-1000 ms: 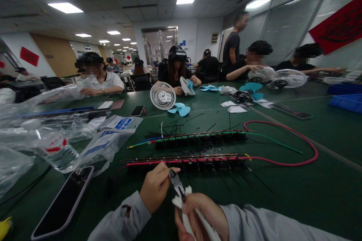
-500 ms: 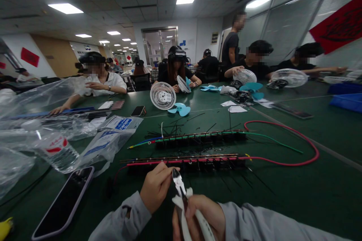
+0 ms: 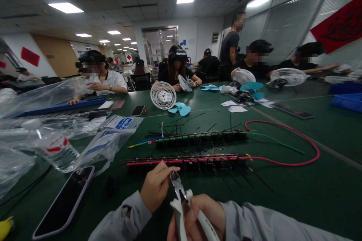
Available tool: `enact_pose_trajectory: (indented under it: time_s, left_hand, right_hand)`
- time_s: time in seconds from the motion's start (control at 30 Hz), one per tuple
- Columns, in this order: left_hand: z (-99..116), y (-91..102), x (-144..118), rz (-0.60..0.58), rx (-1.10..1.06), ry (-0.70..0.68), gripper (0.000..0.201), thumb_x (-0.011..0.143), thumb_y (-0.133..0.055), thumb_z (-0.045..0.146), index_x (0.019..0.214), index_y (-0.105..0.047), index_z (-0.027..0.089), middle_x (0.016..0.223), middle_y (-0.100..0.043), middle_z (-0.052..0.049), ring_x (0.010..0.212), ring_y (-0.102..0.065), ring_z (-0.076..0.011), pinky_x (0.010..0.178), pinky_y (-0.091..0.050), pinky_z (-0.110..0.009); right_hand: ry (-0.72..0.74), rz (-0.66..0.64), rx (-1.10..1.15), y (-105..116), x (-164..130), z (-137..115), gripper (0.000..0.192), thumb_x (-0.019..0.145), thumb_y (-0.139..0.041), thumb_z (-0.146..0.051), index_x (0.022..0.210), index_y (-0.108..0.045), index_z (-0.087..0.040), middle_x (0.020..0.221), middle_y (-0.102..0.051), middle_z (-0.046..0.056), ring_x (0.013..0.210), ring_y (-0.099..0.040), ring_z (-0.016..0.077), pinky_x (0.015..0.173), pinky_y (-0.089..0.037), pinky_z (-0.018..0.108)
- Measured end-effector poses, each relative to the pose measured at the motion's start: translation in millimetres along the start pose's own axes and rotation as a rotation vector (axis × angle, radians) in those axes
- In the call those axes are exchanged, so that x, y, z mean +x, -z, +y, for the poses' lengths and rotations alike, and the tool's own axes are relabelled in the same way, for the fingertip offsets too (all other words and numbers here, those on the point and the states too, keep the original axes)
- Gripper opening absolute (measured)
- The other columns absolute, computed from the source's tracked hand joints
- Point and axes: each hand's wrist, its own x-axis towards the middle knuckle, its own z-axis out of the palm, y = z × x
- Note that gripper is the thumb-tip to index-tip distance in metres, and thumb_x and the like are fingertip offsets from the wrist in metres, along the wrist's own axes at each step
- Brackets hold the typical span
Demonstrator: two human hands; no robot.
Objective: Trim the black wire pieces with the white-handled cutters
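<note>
Slightly lowered since a second ago, the white-handled cutters (image 3: 181,199) are gripped in the closed right hand (image 3: 198,216) at 6 o'clock, blades pointing to 11. Their tip is met by the pinched fingers of the left hand (image 3: 157,186), just below the red-wired strip (image 3: 183,161).

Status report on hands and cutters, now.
Right hand grips white-handled cutters. Left hand pinches at the cutter tip. Red-wired terminal strip just beyond, nothing between.
</note>
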Motion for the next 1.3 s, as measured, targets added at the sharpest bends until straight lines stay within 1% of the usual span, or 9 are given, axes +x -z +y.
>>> enact_pose_trajectory:
  time_s: [0.3, 0.43, 0.53, 0.63, 0.73, 0.83, 0.97, 1.1, 1.3]
  left_hand:
    - [4.5, 2.6, 2.1, -0.005, -0.007, -0.004, 0.032, 0.09, -0.037, 0.011, 0.107, -0.064, 0.015, 0.071, -0.052, -0.003, 0.061, -0.051, -0.0117, 0.055, -0.04, -0.023]
    - [5.3, 2.8, 3.1, -0.021, -0.019, -0.027, 0.032, 0.09, -0.037, 0.012, 0.105, -0.065, 0.015, 0.071, -0.053, -0.004, 0.062, -0.051, -0.0122, 0.056, -0.041, -0.023]
    - [5.2, 2.9, 3.4, -0.027, -0.019, -0.038, 0.031, 0.09, -0.037, 0.013, 0.105, -0.065, 0.014, 0.07, -0.053, -0.004, 0.062, -0.051, -0.0125, 0.056, -0.041, -0.023]
    - [5.6, 3.2, 3.8, -0.023, -0.012, -0.037, 0.031, 0.091, -0.037, 0.013, 0.104, -0.065, 0.014, 0.07, -0.052, -0.004, 0.061, -0.051, -0.0122, 0.055, -0.04, -0.023]
    - [6.2, 3.5, 4.0, -0.023, 0.001, -0.042, 0.031, 0.091, -0.037, 0.013, 0.103, -0.065, 0.014, 0.069, -0.052, -0.004, 0.061, -0.051, -0.0124, 0.056, -0.04, -0.023]
    - [5.6, 3.4, 3.6, -0.031, -0.001, -0.038, 0.032, 0.091, -0.036, 0.013, 0.104, -0.065, 0.015, 0.069, -0.053, -0.004, 0.061, -0.051, -0.0127, 0.056, -0.041, -0.023]
    - [4.0, 3.0, 2.7, -0.029, 0.001, -0.024, 0.031, 0.09, -0.037, 0.012, 0.105, -0.064, 0.015, 0.07, -0.054, -0.004, 0.062, -0.051, -0.013, 0.056, -0.041, -0.023]
    - [4.9, 3.7, 3.2, -0.035, 0.001, -0.019, 0.03, 0.089, -0.038, 0.012, 0.104, -0.064, 0.015, 0.072, -0.054, -0.005, 0.062, -0.052, -0.0129, 0.056, -0.042, -0.023]
    - [6.0, 4.3, 3.7, -0.015, 0.012, -0.038, 0.031, 0.089, -0.036, 0.011, 0.102, -0.065, 0.014, 0.071, -0.054, -0.005, 0.062, -0.052, -0.0133, 0.056, -0.041, -0.023]
  right_hand:
    - [-0.041, -0.002, 0.031, 2.4, -0.1, -3.2, 0.053, 0.048, -0.032, -0.035, 0.076, -0.062, -0.001, 0.068, -0.061, 0.013, 0.061, -0.056, 0.0146, 0.063, -0.036, 0.023]
    - [-0.014, -0.028, 0.026, 6.7, 0.9, -1.2, 0.051, 0.048, -0.032, -0.035, 0.074, -0.062, -0.003, 0.066, -0.061, 0.013, 0.059, -0.056, 0.0152, 0.059, -0.035, 0.024]
    - [0.003, -0.041, 0.022, 10.1, 2.5, 0.8, 0.051, 0.051, -0.032, -0.036, 0.073, -0.062, -0.001, 0.063, -0.06, 0.013, 0.058, -0.056, 0.0154, 0.055, -0.033, 0.024]
    - [0.05, -0.036, 0.029, 9.5, 4.3, 2.0, 0.048, 0.052, -0.034, -0.036, 0.072, -0.06, -0.002, 0.064, -0.06, 0.014, 0.056, -0.056, 0.0163, 0.052, -0.032, 0.025]
    - [0.102, -0.062, 0.038, 5.6, 5.0, 1.9, 0.042, 0.054, -0.036, -0.035, 0.07, -0.059, -0.004, 0.062, -0.059, 0.013, 0.058, -0.056, 0.0178, 0.057, -0.034, 0.028]
    - [0.091, -0.109, 0.063, 4.2, 3.5, 1.3, 0.042, 0.055, -0.036, -0.034, 0.071, -0.059, -0.003, 0.063, -0.06, 0.014, 0.059, -0.056, 0.0179, 0.061, -0.036, 0.03]
    - [0.037, -0.15, 0.07, 10.3, 0.8, 0.5, 0.041, 0.058, -0.036, -0.035, 0.076, -0.058, -0.005, 0.063, -0.059, 0.012, 0.057, -0.057, 0.0177, 0.054, -0.036, 0.028]
    - [0.021, -0.194, 0.082, 14.6, -0.1, -1.0, 0.038, 0.062, -0.035, -0.037, 0.074, -0.056, -0.008, 0.057, -0.056, 0.009, 0.051, -0.056, 0.0173, 0.046, -0.036, 0.026]
    - [0.014, -0.11, 0.041, 10.2, -2.0, -0.7, 0.039, 0.065, -0.035, -0.042, 0.07, -0.055, -0.01, 0.053, -0.053, 0.006, 0.045, -0.053, 0.0148, 0.041, -0.034, 0.024]
